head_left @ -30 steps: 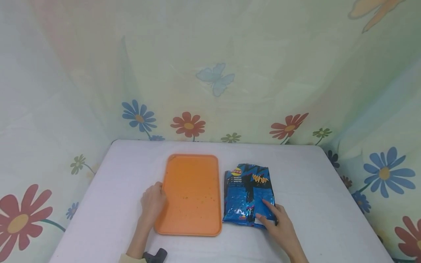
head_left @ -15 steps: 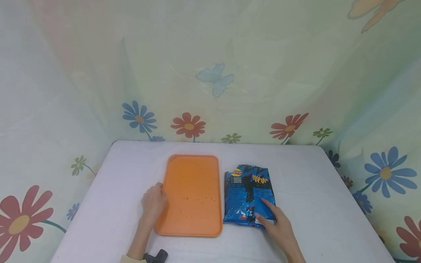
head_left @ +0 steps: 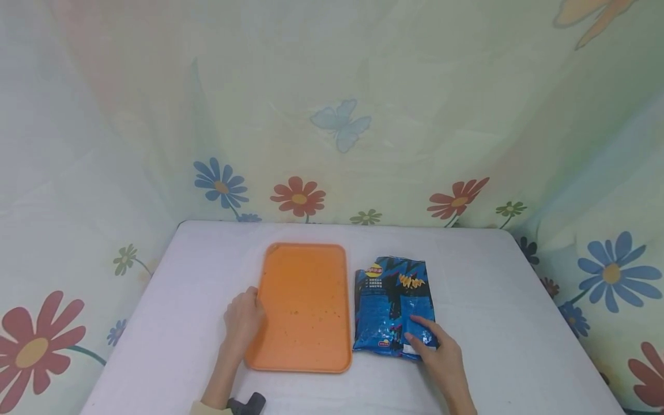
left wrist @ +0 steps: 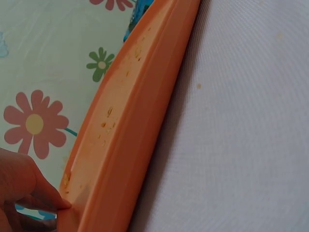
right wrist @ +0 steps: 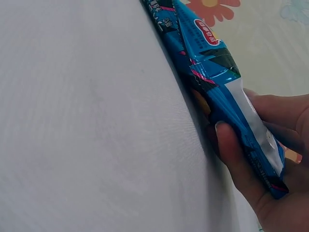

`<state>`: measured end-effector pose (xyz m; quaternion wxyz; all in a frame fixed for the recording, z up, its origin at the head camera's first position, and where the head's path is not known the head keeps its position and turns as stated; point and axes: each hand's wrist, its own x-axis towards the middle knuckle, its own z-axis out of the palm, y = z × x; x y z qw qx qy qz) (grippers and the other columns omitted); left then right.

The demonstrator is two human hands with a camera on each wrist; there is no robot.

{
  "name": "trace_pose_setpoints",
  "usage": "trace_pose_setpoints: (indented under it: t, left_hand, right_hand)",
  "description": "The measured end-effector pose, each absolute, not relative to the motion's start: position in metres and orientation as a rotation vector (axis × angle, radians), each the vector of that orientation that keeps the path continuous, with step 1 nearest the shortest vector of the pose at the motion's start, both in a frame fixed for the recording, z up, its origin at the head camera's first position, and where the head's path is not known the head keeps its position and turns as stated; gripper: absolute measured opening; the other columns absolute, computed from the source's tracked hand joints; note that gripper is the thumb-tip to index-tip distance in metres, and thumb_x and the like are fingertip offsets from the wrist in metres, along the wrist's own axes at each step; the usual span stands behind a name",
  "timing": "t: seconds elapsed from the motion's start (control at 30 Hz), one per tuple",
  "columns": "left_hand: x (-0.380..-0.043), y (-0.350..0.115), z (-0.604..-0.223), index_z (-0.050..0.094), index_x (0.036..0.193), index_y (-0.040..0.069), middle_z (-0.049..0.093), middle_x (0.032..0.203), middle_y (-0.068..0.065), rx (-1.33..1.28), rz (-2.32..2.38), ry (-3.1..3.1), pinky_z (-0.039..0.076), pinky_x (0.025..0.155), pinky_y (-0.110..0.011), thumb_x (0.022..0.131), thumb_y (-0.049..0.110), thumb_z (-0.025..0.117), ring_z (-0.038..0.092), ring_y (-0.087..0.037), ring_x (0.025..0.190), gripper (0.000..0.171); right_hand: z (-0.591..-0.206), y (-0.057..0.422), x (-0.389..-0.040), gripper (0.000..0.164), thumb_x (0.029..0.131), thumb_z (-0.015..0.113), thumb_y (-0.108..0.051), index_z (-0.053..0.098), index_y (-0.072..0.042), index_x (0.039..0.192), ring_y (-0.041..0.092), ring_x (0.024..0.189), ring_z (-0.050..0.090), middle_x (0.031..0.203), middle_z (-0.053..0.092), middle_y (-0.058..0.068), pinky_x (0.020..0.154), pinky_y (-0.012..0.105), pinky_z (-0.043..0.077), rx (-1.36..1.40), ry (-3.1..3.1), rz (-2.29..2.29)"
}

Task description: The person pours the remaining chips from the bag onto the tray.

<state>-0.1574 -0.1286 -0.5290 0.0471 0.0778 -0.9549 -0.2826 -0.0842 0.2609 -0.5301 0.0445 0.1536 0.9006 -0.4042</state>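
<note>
An orange plastic tray (head_left: 305,276) with crumbs scattered over it lies left of centre in the head view. My left hand (head_left: 244,318) holds its left edge, and the left wrist view has the fingertips (left wrist: 62,203) pinching the rim. To the tray's right is a blue and black chip bag (head_left: 376,314), flat and crinkled. My right hand (head_left: 440,354) grips its lower right corner. Seen from the right wrist, the bag's edge (right wrist: 251,125) sits between the thumb and fingers.
Both things rest on a table with a white cloth (head_left: 487,311). Near the left wrist, a dark grey strap piece (head_left: 249,403) shows at the bottom edge. A floral curtain (head_left: 332,167) hangs behind the table and at both sides.
My right hand has shifted very slightly at the bag's corner, its wrist swinging a little left. The left hand and the tray stay put.
</note>
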Motion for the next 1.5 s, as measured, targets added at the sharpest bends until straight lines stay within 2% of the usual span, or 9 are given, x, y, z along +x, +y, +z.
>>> trace_pose_setpoints:
  t: [0.17, 0.43, 0.73, 1.07, 1.23, 1.37, 1.43, 1.5]
  left_hand:
    - [-0.156, -0.129, -0.527, 0.064, 0.11, -0.005, 0.067, 0.082, -0.017, 0.24, -0.848, -2.911, 0.045, 0.052, -0.032, 0.091, 0.004, 0.053, 0.057, -0.02, 0.062, 0.024]
    - [-0.158, -0.13, -0.53, 0.065, 0.109, -0.003, 0.067, 0.083, -0.016, 0.243, -0.843, -2.911, 0.046, 0.053, -0.032, 0.091, 0.005, 0.054, 0.058, -0.02, 0.063, 0.022]
    - [-0.158, -0.128, -0.528, 0.064, 0.108, -0.003, 0.067, 0.081, -0.015, 0.234, -0.868, -2.911, 0.044, 0.052, -0.03, 0.093, 0.006, 0.053, 0.056, -0.019, 0.061, 0.021]
    - [-0.158, -0.129, -0.527, 0.064, 0.105, -0.003, 0.064, 0.076, -0.013, 0.22, -0.879, -2.898, 0.04, 0.05, -0.026, 0.093, 0.006, 0.052, 0.053, -0.017, 0.058, 0.019]
    - [-0.158, -0.129, -0.528, 0.064, 0.107, -0.004, 0.065, 0.077, -0.013, 0.219, -0.885, -2.899, 0.04, 0.05, -0.026, 0.093, 0.006, 0.052, 0.053, -0.017, 0.059, 0.02]
    - [-0.158, -0.13, -0.528, 0.063, 0.107, -0.004, 0.065, 0.077, -0.013, 0.223, -0.891, -2.903, 0.04, 0.051, -0.026, 0.093, 0.006, 0.053, 0.053, -0.017, 0.059, 0.02]
    - [-0.158, -0.13, -0.528, 0.063, 0.107, -0.003, 0.065, 0.078, -0.013, 0.228, -0.894, -2.906, 0.04, 0.051, -0.026, 0.093, 0.006, 0.053, 0.053, -0.017, 0.059, 0.02]
    - [-0.158, -0.13, -0.528, 0.063, 0.106, -0.003, 0.065, 0.078, -0.013, 0.23, -0.9, -2.906, 0.04, 0.051, -0.027, 0.093, 0.006, 0.053, 0.053, -0.017, 0.06, 0.019]
  right_hand:
    - [-0.53, 0.262, -0.085, 0.055, 0.091, 0.065, -0.041, 0.05, -0.022, 0.14, 0.046, 0.145, 0.021, 0.154, 0.035, 0.02, 0.114, 0.061, 0.023, 0.474, 2.7, -1.27]
    - [-0.53, 0.262, -0.081, 0.049, 0.092, 0.065, -0.028, 0.053, -0.022, 0.14, 0.043, 0.145, 0.023, 0.155, 0.034, 0.018, 0.114, 0.058, 0.027, 0.511, 2.7, -1.315]
    - [-0.518, 0.263, -0.076, 0.044, 0.093, 0.064, -0.023, 0.056, -0.023, 0.136, 0.038, 0.147, 0.024, 0.155, 0.037, 0.015, 0.114, 0.057, 0.027, 0.525, 2.753, -1.417]
    - [-0.499, 0.263, -0.078, 0.041, 0.092, 0.065, -0.028, 0.06, -0.024, 0.133, 0.038, 0.142, 0.034, 0.15, 0.044, 0.015, 0.109, 0.057, 0.035, 0.471, 2.855, -1.439]
    - [-0.488, 0.262, -0.079, 0.039, 0.092, 0.066, -0.023, 0.061, -0.022, 0.131, 0.04, 0.139, 0.038, 0.147, 0.048, 0.016, 0.107, 0.058, 0.037, 0.344, 2.944, -1.42]
    - [-0.483, 0.261, -0.081, 0.037, 0.091, 0.067, -0.018, 0.064, -0.021, 0.128, 0.038, 0.132, 0.048, 0.139, 0.056, 0.014, 0.102, 0.05, 0.043, 0.186, 3.091, -1.337]
    - [-0.48, 0.261, -0.083, 0.037, 0.091, 0.067, -0.016, 0.064, -0.023, 0.127, 0.035, 0.128, 0.053, 0.135, 0.06, 0.012, 0.1, 0.037, 0.046, 0.105, 3.161, -1.286]
    - [-0.477, 0.261, -0.085, 0.038, 0.09, 0.069, -0.014, 0.065, -0.024, 0.126, 0.031, 0.123, 0.057, 0.132, 0.062, 0.01, 0.097, 0.019, 0.045, 0.023, 3.214, -1.257]
